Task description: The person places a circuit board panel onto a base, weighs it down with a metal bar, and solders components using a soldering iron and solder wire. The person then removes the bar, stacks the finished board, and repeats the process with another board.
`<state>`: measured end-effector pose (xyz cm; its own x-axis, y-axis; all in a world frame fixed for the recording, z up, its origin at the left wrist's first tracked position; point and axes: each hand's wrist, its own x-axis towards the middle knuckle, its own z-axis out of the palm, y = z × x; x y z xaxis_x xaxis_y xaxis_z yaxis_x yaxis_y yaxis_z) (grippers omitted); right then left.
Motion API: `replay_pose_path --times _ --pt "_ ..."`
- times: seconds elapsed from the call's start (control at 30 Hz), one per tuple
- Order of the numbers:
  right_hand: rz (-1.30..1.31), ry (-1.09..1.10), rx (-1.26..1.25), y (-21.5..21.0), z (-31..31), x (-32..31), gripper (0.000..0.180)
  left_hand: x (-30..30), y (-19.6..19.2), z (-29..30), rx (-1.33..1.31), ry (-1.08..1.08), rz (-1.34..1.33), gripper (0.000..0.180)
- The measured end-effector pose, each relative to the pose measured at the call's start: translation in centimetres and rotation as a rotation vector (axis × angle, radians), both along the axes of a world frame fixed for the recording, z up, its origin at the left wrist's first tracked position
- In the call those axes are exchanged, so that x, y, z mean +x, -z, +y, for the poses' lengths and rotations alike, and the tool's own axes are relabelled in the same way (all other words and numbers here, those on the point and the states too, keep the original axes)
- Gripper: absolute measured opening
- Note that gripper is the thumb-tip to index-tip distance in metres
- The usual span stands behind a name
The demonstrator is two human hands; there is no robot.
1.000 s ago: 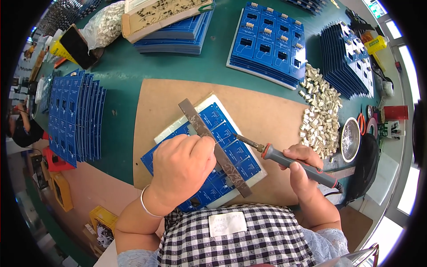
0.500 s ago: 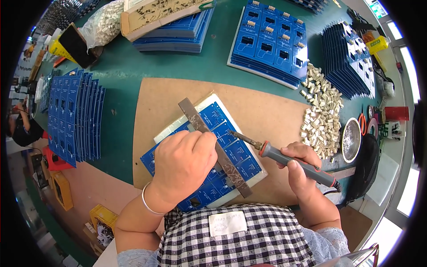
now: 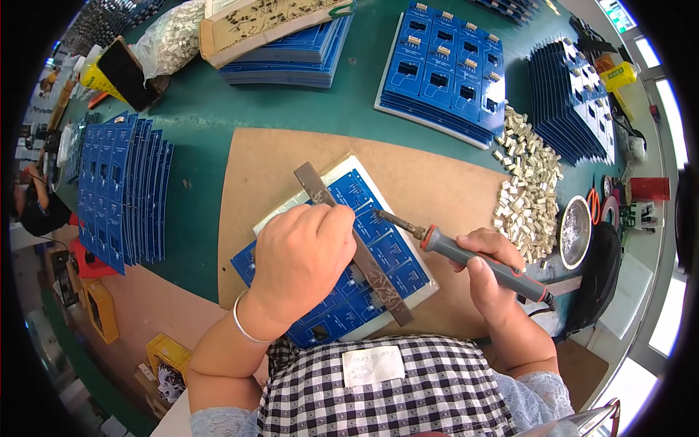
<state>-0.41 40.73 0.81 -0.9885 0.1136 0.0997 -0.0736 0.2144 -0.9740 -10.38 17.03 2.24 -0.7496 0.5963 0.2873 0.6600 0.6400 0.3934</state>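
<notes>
My right hand [image 3: 495,271] grips a grey and red soldering iron [image 3: 484,268], with its thumb and fingers around the handle. The iron's tip points left and touches or hovers just over a blue circuit board [image 3: 397,255]; I cannot tell which. A brown flat bar [image 3: 380,280] lies slantwise across the board. My left hand [image 3: 302,255] is closed, knuckles up, over the board and against the bar's left edge. Whatever its fingers pinch is hidden. Under the board sits a pale, plastic-covered pad [image 3: 353,166], turned at an angle on a brown sheet [image 3: 451,175].
Loose white connectors [image 3: 526,189] are heaped at the right beside a metal bowl [image 3: 575,231]. Stacks of blue boards stand at the left [image 3: 109,189], back right [image 3: 444,73] and far right [image 3: 568,102]. A cardboard tray [image 3: 269,29] rests on another stack; a phone [image 3: 127,73] leans nearby.
The soldering iron's tip has shifted very slightly left and away from me. My left hand has stayed at nearly the same place by the bar.
</notes>
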Motion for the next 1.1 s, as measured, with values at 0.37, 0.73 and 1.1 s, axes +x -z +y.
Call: replay_pose_path --times 0.37,0.73,1.1 --pt "0.07 0.0 -0.041 -0.7 1.0 1.6 0.021 1.7 -1.3 -0.4 0.033 0.034 -0.05 0.018" --pt "0.122 -0.073 0.075 -0.4 0.4 1.4 0.03 1.8 -0.6 0.2 0.032 0.054 -0.019 0.019" --pt "0.073 -0.037 0.047 -0.2 0.3 1.5 0.023 1.6 -0.6 0.6 0.007 0.049 -0.021 0.019"
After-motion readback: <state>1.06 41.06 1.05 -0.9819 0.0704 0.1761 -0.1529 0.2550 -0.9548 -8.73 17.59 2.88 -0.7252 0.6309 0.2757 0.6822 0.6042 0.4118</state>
